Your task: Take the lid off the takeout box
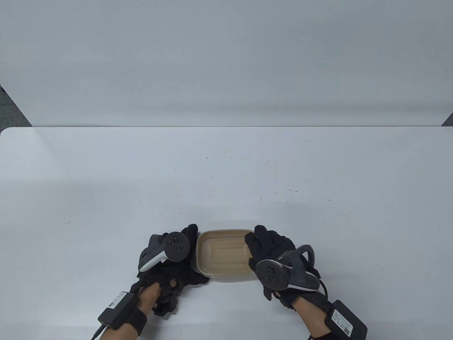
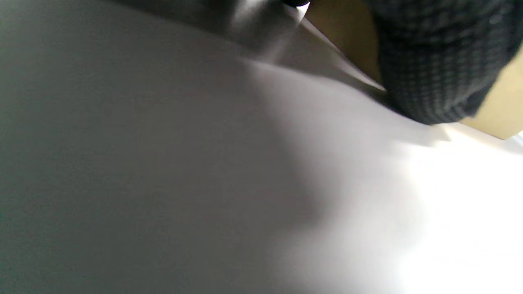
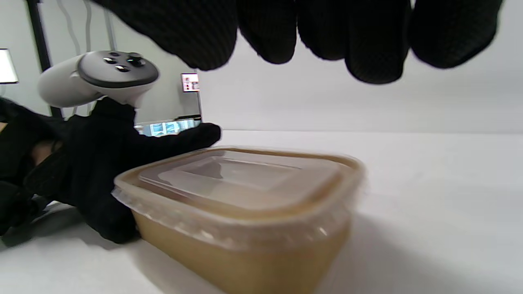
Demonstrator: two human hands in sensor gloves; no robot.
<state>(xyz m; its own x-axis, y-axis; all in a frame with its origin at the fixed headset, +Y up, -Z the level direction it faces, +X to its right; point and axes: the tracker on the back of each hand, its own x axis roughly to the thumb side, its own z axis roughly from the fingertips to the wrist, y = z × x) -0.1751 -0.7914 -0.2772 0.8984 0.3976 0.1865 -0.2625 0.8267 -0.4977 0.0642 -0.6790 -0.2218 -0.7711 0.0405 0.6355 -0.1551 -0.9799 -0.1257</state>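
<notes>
A tan takeout box [image 1: 231,278] with a clear plastic lid [image 1: 222,252] stands on the white table near the front edge. The lid sits closed on the box in the right wrist view [image 3: 241,179], above the tan wall [image 3: 245,261]. My left hand [image 1: 193,253] holds the box's left end, with one finger along the far rim [image 3: 192,139]. In the left wrist view a gloved finger [image 2: 441,61] presses the tan wall [image 2: 343,36]. My right hand [image 1: 255,244] is open over the box's right end, and its fingers [image 3: 367,45] hang above the lid without touching.
The white table [image 1: 226,177] stretches away behind the box to a pale wall [image 1: 226,53]. A tracker [image 1: 170,248] sits on my left hand and another [image 1: 283,272] on my right. Cable boxes sit at both wrists near the bottom edge.
</notes>
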